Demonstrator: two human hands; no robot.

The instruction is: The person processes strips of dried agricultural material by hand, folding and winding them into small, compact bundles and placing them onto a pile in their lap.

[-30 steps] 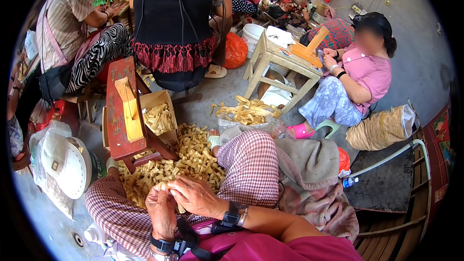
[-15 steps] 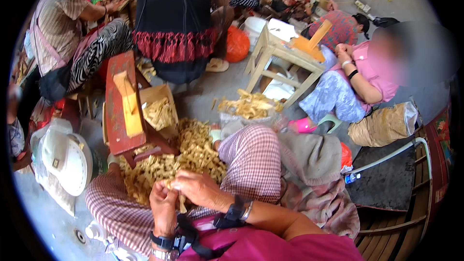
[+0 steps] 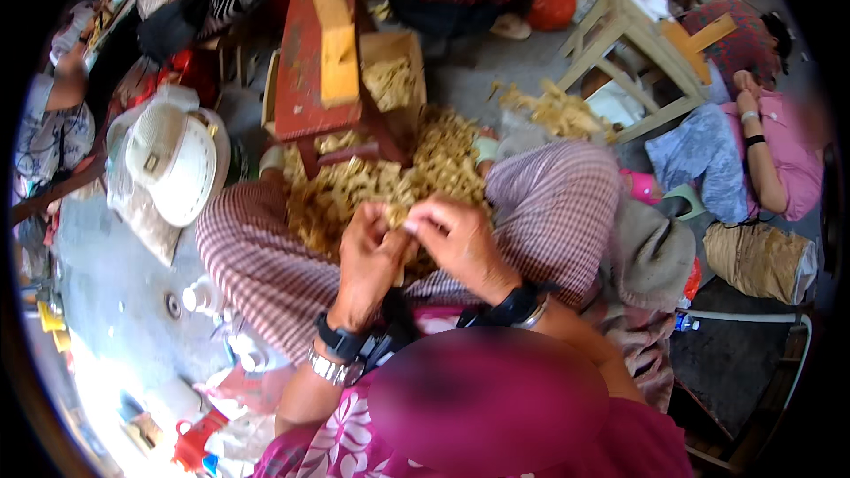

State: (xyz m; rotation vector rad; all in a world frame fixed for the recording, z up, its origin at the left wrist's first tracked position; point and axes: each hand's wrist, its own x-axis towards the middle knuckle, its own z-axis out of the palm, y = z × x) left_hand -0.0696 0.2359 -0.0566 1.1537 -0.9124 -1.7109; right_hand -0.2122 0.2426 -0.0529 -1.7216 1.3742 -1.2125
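Over my lap, a small yellowish strip is pinched between my two hands; its kind cannot be told. My left hand is closed around its near side, thumb and fingertips pressed together. From the right, my right hand meets it with thumb and forefinger pinched, close to the left fingertips. Part of the strip is hidden by the fingers. Between my checked trouser legs, a heap of small knotted yellowish pieces spreads on the floor beyond my hands.
A red wooden bench bearing a yellow wooden block stands ahead. Beside it is a cardboard box of pieces. Longer strips lie near a pale stool. A white plastic container sits left. A person in pink sits right.
The view has tilted down, so the scene sits higher and farther right. Both hands remain together at the strip; less of its hanging end shows, and my right fingers are more curled.
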